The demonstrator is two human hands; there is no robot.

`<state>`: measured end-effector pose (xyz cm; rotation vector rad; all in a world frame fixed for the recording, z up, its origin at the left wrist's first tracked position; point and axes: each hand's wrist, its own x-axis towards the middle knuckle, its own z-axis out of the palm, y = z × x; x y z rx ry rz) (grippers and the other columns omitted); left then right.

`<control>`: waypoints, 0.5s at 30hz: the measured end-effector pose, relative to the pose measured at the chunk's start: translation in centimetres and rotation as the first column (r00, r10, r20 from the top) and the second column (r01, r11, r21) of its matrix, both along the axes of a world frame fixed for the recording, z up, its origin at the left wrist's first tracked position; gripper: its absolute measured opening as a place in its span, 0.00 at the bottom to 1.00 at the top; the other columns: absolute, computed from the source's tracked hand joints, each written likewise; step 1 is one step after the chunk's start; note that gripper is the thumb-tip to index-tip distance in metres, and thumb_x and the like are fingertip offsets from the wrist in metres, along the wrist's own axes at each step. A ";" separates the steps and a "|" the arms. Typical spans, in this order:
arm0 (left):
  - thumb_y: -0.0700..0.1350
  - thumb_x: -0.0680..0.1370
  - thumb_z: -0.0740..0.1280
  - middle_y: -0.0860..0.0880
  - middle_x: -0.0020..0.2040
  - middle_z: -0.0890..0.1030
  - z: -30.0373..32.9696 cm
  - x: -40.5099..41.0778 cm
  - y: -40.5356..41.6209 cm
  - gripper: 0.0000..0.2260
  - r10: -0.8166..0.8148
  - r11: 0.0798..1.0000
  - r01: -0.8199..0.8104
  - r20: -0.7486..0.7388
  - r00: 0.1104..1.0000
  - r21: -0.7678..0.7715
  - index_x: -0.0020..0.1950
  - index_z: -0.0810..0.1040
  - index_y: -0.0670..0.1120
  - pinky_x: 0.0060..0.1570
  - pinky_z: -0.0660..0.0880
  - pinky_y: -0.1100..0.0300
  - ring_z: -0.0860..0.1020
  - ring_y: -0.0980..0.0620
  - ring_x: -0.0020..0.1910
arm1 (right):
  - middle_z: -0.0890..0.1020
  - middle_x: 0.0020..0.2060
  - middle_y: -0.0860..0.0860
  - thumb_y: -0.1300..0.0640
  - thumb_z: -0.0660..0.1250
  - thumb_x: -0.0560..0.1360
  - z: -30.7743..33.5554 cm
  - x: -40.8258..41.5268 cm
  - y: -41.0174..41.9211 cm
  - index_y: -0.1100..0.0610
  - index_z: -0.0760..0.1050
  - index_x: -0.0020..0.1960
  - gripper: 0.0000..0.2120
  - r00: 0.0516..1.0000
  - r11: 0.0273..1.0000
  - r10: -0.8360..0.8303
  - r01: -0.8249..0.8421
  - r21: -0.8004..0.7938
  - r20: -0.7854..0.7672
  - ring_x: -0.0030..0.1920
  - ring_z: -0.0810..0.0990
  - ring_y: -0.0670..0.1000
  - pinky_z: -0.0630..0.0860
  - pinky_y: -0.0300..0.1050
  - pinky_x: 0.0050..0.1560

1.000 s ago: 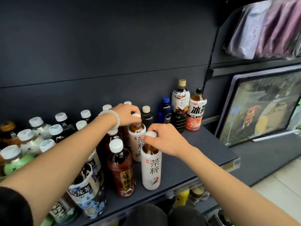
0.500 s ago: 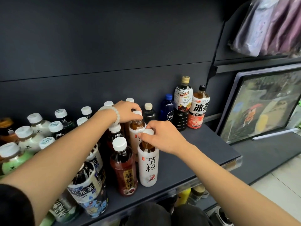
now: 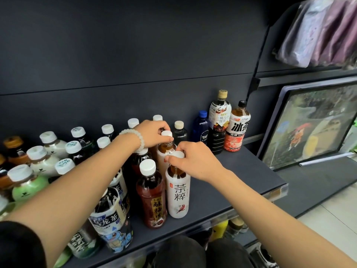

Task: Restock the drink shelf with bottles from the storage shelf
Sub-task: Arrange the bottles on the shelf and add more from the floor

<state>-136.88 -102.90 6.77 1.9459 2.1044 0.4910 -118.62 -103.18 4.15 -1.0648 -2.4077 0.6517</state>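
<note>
From the head view, I had my right hand [image 3: 195,161] grasping the white cap of the front white-label tea bottle [image 3: 178,192], which stood upright near the front edge of the drink shelf [image 3: 241,182]. My left hand [image 3: 154,133] was clenched round the cap of the rear white-label tea bottle [image 3: 165,151], directly behind the first one and close against it. I judged the risk was in the crowding: the red-label bottle [image 3: 151,200] stood just beside my right grip's bottle on its left, so a sideways nudge could topple it into the packed rows farther left or off the shelf edge. Holding by caps alone also left each bottle free to swing and tip. Both forearms reached forward and converged, wrists bent down, the left wrist wearing a bead bracelet [image 3: 133,139].
</note>
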 end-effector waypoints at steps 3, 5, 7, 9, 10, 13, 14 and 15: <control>0.56 0.76 0.64 0.54 0.45 0.77 0.6 0.3 -0.5 0.12 0.007 1.000 -0.007 -0.072 0.997 0.008 0.58 0.75 0.55 0.48 0.73 0.56 0.76 0.52 0.50 | 0.76 0.31 0.46 0.38 0.65 0.72 0.1 0.4 -0.1 0.45 0.66 0.35 0.14 0.999 0.999 0.026 -0.027 0.027 0.029 0.36 0.77 0.50 0.71 0.44 0.34; 0.55 0.77 0.62 0.55 0.49 0.76 1.1 0.8 -1.1 0.14 0.026 0.998 -0.014 -0.174 0.984 0.069 0.62 0.73 0.54 0.51 0.73 0.54 0.75 0.51 0.54 | 0.77 0.33 0.47 0.38 0.63 0.73 0.3 0.9 -0.3 0.45 0.69 0.40 0.11 0.997 0.998 0.064 -0.065 0.018 0.044 0.38 0.78 0.50 0.74 0.47 0.37; 0.56 0.78 0.60 0.53 0.54 0.76 1.7 1.5 -1.9 0.16 0.069 0.990 -0.034 -0.259 0.964 0.139 0.64 0.72 0.53 0.52 0.72 0.53 0.73 0.50 0.58 | 0.76 0.35 0.46 0.39 0.61 0.75 0.5 1.4 -0.7 0.48 0.73 0.51 0.14 0.995 0.996 0.084 -0.085 0.020 0.062 0.40 0.77 0.50 0.73 0.46 0.37; 0.56 0.79 0.59 0.51 0.58 0.76 2.3 2.4 -3.1 0.16 0.111 0.982 -0.053 -0.330 0.937 0.179 0.64 0.72 0.53 0.52 0.71 0.52 0.72 0.49 0.60 | 0.77 0.38 0.47 0.40 0.59 0.76 0.9 2.2 -1.3 0.51 0.71 0.60 0.19 0.993 0.994 0.075 -0.082 0.069 0.095 0.42 0.77 0.50 0.72 0.45 0.39; 0.56 0.79 0.58 0.51 0.59 0.76 2.6 3.0 -3.8 0.15 0.128 0.979 -0.060 -0.359 0.924 0.194 0.63 0.73 0.53 0.51 0.70 0.52 0.72 0.48 0.61 | 0.78 0.41 0.48 0.40 0.59 0.76 1.1 2.7 -1.7 0.51 0.71 0.62 0.20 0.992 0.992 0.066 -0.077 0.103 0.108 0.43 0.77 0.50 0.73 0.46 0.40; 0.56 0.79 0.57 0.50 0.58 0.76 2.9 5.2 -6.0 0.15 0.193 0.958 -0.093 -0.368 0.910 0.273 0.61 0.74 0.53 0.51 0.69 0.52 0.72 0.48 0.60 | 0.78 0.49 0.48 0.43 0.60 0.77 1.5 5.3 -2.7 0.52 0.71 0.62 0.18 0.991 0.980 0.013 -0.040 0.196 0.134 0.49 0.77 0.50 0.73 0.46 0.44; 0.56 0.79 0.57 0.50 0.57 0.77 2.8 6.3 -6.8 0.15 0.213 0.945 -0.102 -0.349 0.913 0.310 0.60 0.75 0.52 0.51 0.69 0.52 0.72 0.47 0.60 | 0.77 0.50 0.48 0.44 0.60 0.77 1.5 6.4 -3.1 0.52 0.72 0.62 0.17 0.990 0.974 -0.016 -0.016 0.227 0.140 0.50 0.77 0.50 0.73 0.45 0.45; 0.55 0.79 0.57 0.49 0.57 0.77 2.5 7.5 -7.6 0.15 0.224 0.934 -0.103 -0.338 0.914 0.341 0.60 0.75 0.51 0.51 0.69 0.52 0.71 0.47 0.59 | 0.76 0.52 0.48 0.45 0.59 0.78 1.4 7.7 -3.5 0.52 0.72 0.62 0.17 0.988 0.966 -0.051 0.012 0.260 0.146 0.52 0.77 0.50 0.73 0.45 0.46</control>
